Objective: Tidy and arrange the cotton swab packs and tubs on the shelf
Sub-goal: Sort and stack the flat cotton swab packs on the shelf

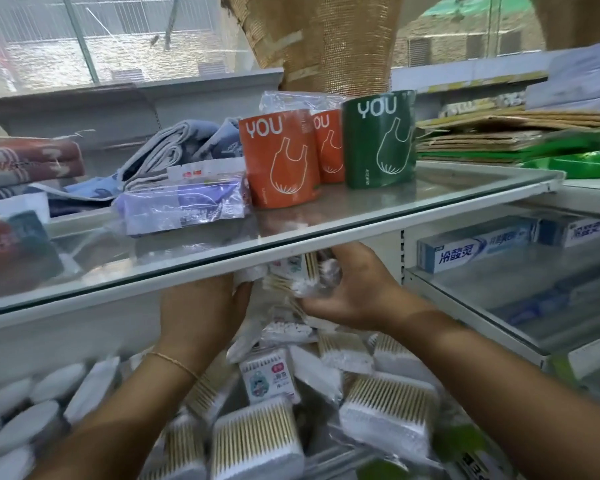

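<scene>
1. Both hands are up under the front rim of the glass shelf [447, 195], and between them hangs the bundle of cotton swab packs [288, 284], held above the heap on the level below.
2. The right hand [354, 289] has its fingers curled round the bundle from the right, with the thumb tucked under it. That looks like the firm hold.
3. The left hand [201, 306] has its thumb against the bundle's white end. Its fingers run up behind the rim, so I cannot tell how far they close.
4. Risk 1: that is several slick film packs in 1 grab, and with only 1 sure grip an inner pack could slide out and drop.
5. Risk 2: the knuckles sit just under the rim. A lift straight up would knock it and could jar the hold loose.
6. Risk 3: both forearms cross over the loose packs [257, 441], with the round tubs [42, 414] near the left arm. A careless sweep could scatter them.
7. The packs are clear crinkled film over pale wooden sticks with white cotton tips. In the bundle the sticks point different ways, so it is not squared up, though it is blurred.
</scene>
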Action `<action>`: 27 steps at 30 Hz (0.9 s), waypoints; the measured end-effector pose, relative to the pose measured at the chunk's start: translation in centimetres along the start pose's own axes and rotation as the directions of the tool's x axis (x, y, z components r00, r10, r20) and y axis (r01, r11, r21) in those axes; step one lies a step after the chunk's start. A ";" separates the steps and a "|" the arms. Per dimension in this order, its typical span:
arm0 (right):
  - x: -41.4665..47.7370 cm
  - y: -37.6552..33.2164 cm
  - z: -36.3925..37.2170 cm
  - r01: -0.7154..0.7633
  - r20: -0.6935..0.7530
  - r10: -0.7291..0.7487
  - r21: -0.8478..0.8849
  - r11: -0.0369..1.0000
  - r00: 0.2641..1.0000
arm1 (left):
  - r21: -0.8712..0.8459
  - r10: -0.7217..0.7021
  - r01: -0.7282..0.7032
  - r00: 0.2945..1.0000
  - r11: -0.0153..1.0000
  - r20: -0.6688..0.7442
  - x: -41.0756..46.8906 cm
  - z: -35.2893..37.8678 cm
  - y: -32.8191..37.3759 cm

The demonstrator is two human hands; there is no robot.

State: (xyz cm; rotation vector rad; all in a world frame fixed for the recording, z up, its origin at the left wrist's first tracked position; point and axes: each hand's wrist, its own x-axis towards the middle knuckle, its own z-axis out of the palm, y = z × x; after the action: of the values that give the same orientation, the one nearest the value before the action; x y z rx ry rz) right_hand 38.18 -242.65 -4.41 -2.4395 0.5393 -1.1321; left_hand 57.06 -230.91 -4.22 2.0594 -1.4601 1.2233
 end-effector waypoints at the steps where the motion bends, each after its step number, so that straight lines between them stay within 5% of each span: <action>1: -0.3 0.2 -0.8 0.004 0.004 -0.004 -0.059 0.998 1.000 | 0.001 0.014 -0.014 1.000 1.000 0.012 0.2 0.3 0.4; 6: -1.1 2.4 -2.4 -0.075 -0.028 0.072 -0.125 0.989 0.997 | -0.039 0.060 -0.058 0.996 0.998 0.070 1.0 1.4 3.3; 13: -1.3 6.5 -1.4 -0.332 -0.125 0.337 0.053 0.942 0.933 | -0.112 0.114 -0.095 0.979 0.989 0.171 2.5 2.8 6.5; 19: -1.4 9.3 -1.2 -0.531 -0.071 0.549 0.180 0.828 0.832 | -0.175 0.178 -0.143 0.964 0.974 0.199 3.5 3.7 9.3; 27: -2.3 10.4 -1.6 -0.608 0.148 0.613 -0.080 0.790 0.776 | -0.198 0.168 -0.091 0.893 0.976 0.418 3.6 4.5 10.8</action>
State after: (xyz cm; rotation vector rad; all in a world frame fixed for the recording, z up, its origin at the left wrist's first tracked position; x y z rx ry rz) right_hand 33.71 -250.64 -10.11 -2.0894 1.1895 -0.6348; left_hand 49.85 -240.69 -6.10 2.2333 -1.8521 0.6655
